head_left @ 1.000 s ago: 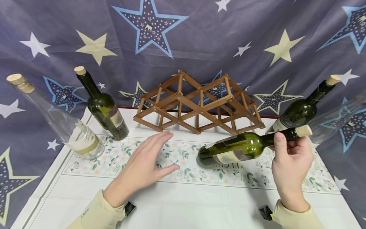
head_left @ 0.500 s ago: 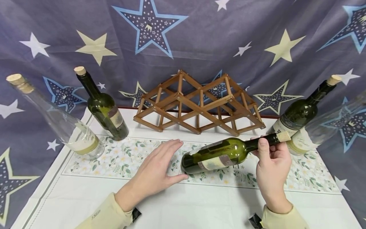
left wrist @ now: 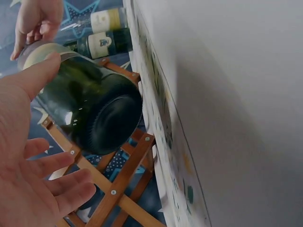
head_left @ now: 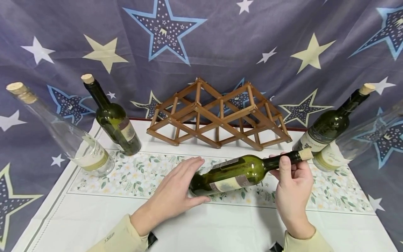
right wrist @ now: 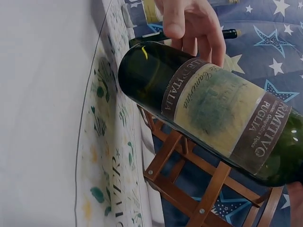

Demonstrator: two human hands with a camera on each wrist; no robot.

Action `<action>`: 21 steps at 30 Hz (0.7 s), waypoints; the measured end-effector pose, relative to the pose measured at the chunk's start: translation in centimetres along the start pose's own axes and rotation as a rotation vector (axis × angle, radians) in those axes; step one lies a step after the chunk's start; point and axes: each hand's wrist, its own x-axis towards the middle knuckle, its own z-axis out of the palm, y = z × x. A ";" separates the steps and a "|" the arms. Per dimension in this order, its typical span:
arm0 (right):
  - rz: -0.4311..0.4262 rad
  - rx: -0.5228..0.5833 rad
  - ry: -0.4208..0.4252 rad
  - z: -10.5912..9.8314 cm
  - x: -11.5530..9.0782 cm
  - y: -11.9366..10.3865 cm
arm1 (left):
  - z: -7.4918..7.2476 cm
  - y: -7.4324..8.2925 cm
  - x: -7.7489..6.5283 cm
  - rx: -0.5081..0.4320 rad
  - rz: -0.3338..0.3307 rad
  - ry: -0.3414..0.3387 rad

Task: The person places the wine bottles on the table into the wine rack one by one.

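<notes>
A green wine bottle (head_left: 231,179) with a cork is held on its side above the floral runner, in front of the wooden rack. My right hand (head_left: 294,190) grips it by the neck, thumb on the near side, just below the cork. At the bottle's base is my left hand (head_left: 176,189), fingers spread and fairly straight. In the left wrist view, the thumb (left wrist: 45,73) overlaps the bottle (left wrist: 90,99), while the other fingers stand apart from it; whether the thumb touches is unclear. The brown and cream label (right wrist: 222,116) shows in the right wrist view.
The wooden lattice rack (head_left: 220,115) stands behind the hands. On the left are a clear bottle (head_left: 91,155) and a green bottle (head_left: 118,127), both corked. A green bottle (head_left: 329,124) and a clear bottle (head_left: 333,155) stand on the right. Behind hangs a star-patterned cloth (head_left: 220,45).
The right hand has moved the wine bottle leftward, away from the right-hand bottles. My left hand has shifted slightly right, so the bottle's base now lies between its thumb and fingers.
</notes>
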 end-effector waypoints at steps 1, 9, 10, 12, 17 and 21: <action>0.004 -0.010 0.000 0.1 -0.1 0.0 | 0.1 0.0 0.0 0.002 0.000 -0.002; 0.031 -0.021 -0.005 0.5 -0.8 0.0 | 0.7 0.3 -0.3 -0.012 -0.030 -0.031; 0.034 -0.014 -0.008 0.6 -0.9 0.1 | 0.8 0.3 -0.3 -0.011 -0.032 -0.034; 0.034 -0.003 -0.021 0.6 -1.0 0.1 | 0.8 0.3 -0.3 -0.008 -0.032 -0.040; 0.032 0.057 -0.047 0.7 -1.2 0.1 | 1.1 0.3 -0.4 0.000 -0.045 -0.064; 0.031 0.114 -0.063 0.8 -1.4 0.2 | 1.3 0.4 -0.4 -0.011 -0.064 -0.075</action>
